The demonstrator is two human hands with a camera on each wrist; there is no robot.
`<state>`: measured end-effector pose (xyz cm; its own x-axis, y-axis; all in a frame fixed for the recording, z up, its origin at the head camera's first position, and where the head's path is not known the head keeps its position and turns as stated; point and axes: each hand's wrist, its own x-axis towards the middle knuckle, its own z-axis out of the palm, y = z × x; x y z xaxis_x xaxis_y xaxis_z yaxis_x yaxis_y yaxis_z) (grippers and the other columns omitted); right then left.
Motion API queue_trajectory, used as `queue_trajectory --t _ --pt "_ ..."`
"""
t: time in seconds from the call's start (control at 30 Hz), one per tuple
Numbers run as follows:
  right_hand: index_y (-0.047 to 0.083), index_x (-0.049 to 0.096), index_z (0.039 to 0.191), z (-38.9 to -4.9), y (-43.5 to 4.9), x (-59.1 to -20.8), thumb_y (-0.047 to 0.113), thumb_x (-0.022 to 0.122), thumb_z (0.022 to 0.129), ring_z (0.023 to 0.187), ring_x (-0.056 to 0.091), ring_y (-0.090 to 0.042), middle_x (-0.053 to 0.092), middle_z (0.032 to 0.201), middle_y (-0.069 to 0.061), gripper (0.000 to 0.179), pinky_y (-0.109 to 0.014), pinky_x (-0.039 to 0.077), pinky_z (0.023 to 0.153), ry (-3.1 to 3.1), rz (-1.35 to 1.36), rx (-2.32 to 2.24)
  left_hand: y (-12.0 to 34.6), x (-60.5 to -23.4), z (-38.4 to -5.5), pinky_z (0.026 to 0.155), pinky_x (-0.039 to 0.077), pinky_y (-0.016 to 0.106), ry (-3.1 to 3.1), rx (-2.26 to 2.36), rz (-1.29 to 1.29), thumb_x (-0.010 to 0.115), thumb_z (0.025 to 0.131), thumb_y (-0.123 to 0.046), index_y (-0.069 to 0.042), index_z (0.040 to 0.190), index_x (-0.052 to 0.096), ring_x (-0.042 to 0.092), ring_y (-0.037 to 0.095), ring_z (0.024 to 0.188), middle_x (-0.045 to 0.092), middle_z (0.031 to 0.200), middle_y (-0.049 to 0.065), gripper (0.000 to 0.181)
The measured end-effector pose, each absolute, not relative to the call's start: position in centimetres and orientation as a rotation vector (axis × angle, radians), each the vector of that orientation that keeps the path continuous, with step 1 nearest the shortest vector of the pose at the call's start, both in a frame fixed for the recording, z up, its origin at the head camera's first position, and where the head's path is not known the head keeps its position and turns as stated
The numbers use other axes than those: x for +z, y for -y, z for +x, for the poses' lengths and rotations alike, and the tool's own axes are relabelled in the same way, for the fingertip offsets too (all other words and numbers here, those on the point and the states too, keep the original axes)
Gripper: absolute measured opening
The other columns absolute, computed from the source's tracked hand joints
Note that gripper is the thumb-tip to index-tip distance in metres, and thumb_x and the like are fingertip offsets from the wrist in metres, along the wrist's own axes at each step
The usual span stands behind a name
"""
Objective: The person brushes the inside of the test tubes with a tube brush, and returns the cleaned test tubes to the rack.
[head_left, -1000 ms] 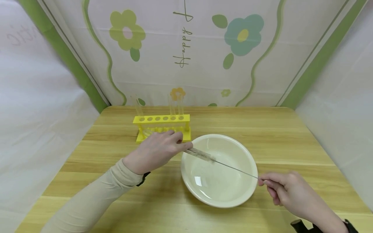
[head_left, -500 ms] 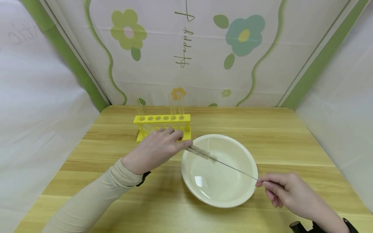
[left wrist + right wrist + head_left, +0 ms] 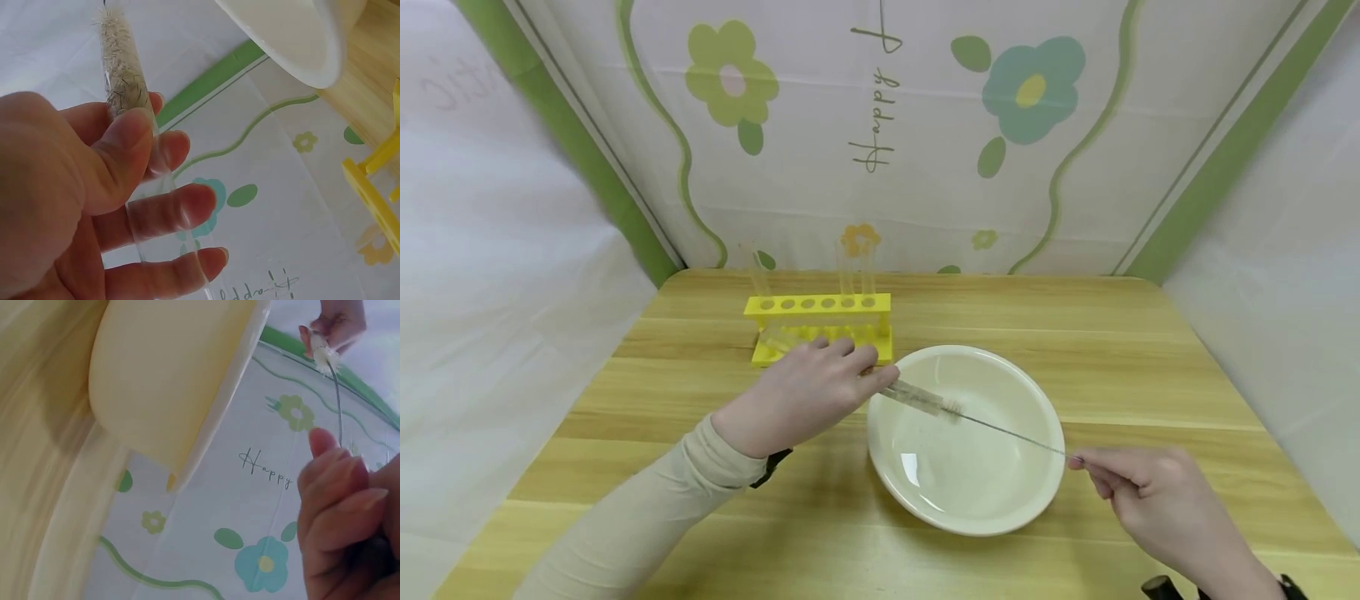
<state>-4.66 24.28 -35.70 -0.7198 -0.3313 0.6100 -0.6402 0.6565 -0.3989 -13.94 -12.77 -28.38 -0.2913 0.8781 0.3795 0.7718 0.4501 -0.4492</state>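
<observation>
While the glass test tube is gripped, the test-tube brush is apparently twisted

By the fingers of the left hand the tube is clasped; between right thumb and forefinger the brush's wire is pinched. Over the last half-second the right hand has been rolled over, the bristles being left mostly inside; turning within the tube is suggested. Between both sets of fingers a cream bowl is seen; beyond the left knuckles, three test tubes are racked in a yellow test-tube rack.

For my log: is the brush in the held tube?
Mostly in: bristles show through the tube; a tuft and the wire stick out.
</observation>
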Motion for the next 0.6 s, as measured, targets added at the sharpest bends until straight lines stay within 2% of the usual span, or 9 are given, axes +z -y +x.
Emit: queue_trajectory --t 0.1,0.2,0.4,0.6 --pt "0.006 0.078 0.083 -5.0 -24.2 -35.6 -0.001 0.049 0.091 0.055 0.043 0.010 0.069 0.074 0.012 0.031 -0.007 0.037 0.050 2.289 0.806 0.712 12.8 -28.4 -14.1 0.042 0.032 0.022 2.138 0.219 -1.384 0.064 0.091 0.005 -0.010 0.106 0.064 0.045 0.016 0.055 0.058 0.082 0.002 0.021" --pt "0.007 0.078 0.080 -5.3 -24.0 -35.5 0.016 0.036 0.098 0.053 0.043 0.009 0.068 0.070 0.010 0.047 -0.007 0.037 0.048 2.206 0.829 0.607 12.9 -28.4 -14.2 0.041 0.031 0.022 2.153 0.189 -1.400 0.066 0.091 0.003 -0.009 0.107 0.064 0.046 0.017 0.055 0.059 0.083 0.002 0.020" --pt "0.007 0.077 0.077 -5.5 -23.3 -35.0 0.006 0.030 0.091 0.050 0.035 0.006 0.048 0.061 0.017 0.049 -0.010 0.033 0.041 2.064 0.839 0.443 13.1 -28.3 -14.4 0.040 0.032 0.022 2.194 0.142 -1.434 0.070 0.091 -0.002 -0.011 0.110 0.066 0.051 0.017 0.056 0.062 0.085 0.002 0.022" --pt "0.003 0.074 0.078 -5.6 -22.3 -33.9 -0.003 0.029 0.086 0.048 0.026 0.003 0.041 0.056 0.010 0.046 -0.011 0.021 0.037 1.926 0.891 0.376 13.3 -28.3 -14.6 0.040 0.030 0.021 2.228 0.128 -1.458 0.070 0.092 -0.006 -0.012 0.111 0.065 0.050 0.016 0.056 0.061 0.084 0.001 0.021"
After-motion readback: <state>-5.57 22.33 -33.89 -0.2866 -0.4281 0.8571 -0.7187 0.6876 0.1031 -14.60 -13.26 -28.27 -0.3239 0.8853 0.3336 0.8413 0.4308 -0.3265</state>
